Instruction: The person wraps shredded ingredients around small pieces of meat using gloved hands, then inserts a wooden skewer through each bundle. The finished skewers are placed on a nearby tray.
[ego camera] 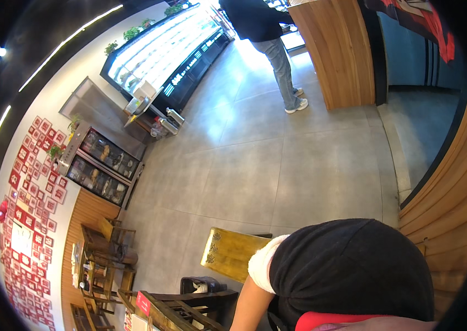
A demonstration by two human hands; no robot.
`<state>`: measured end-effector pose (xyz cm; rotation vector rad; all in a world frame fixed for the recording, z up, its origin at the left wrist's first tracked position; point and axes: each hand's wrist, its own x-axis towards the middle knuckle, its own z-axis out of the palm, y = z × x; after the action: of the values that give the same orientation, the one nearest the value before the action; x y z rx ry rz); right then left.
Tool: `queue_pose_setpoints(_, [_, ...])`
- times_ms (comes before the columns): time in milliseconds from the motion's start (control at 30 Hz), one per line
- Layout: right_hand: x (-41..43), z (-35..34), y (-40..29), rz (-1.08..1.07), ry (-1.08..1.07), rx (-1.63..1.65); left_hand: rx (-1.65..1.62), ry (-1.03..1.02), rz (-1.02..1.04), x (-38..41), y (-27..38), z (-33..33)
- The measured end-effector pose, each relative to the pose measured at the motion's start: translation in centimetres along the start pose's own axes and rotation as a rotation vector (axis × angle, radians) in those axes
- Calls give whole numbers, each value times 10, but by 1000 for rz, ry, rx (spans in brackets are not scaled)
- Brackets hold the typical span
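Note:
Neither of my hands is in view. At the lower right a large black garment fills the near foreground, with a white cuff and a bare forearm running off the bottom edge. Whose arm it is, I cannot tell. A strip of red cloth shows below the black fabric. Partly hidden behind the cuff is a yellow-brown wooden bench with dark carved marks on its end. Beside it stands a black bin with something white inside.
A person in a dark top and jeans stands by a wood-panelled counter. Along the left are a lit display case, a glass-doored cabinet and wooden chairs. Grey tiled floor runs between. Nearby, a wooden table bears a red sign.

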<state>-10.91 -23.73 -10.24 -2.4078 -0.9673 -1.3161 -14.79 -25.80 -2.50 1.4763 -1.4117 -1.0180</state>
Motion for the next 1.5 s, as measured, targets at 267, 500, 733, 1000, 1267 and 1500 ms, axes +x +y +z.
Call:
queue_pose_setpoints(267, [0, 1, 6, -22, 1, 12, -21, 25, -6, 2, -4, -10])
queue_pose_setpoints(500, [-8, 13, 17, -92, -62, -43, -26, 43, -16, 2, -5, -14])
queue_pose_setpoints(733, [-10, 14, 14, 53, -93, 8, -26, 63, -24, 0, -5, -15])
queue_pose_setpoints(1000, [-13, 19, 19, 20, -121, 18, -25, 99, -32, -6, -3, -18])
queue_pose_setpoints(1267, [-23, 30, 24, 46, -270, -63, -36, 146, -39, -14, -3, -28])
queue_pose_setpoints(1500, [-18, 38, 16, 48, -95, 13, -58, 321, -67, -57, -9, -68])
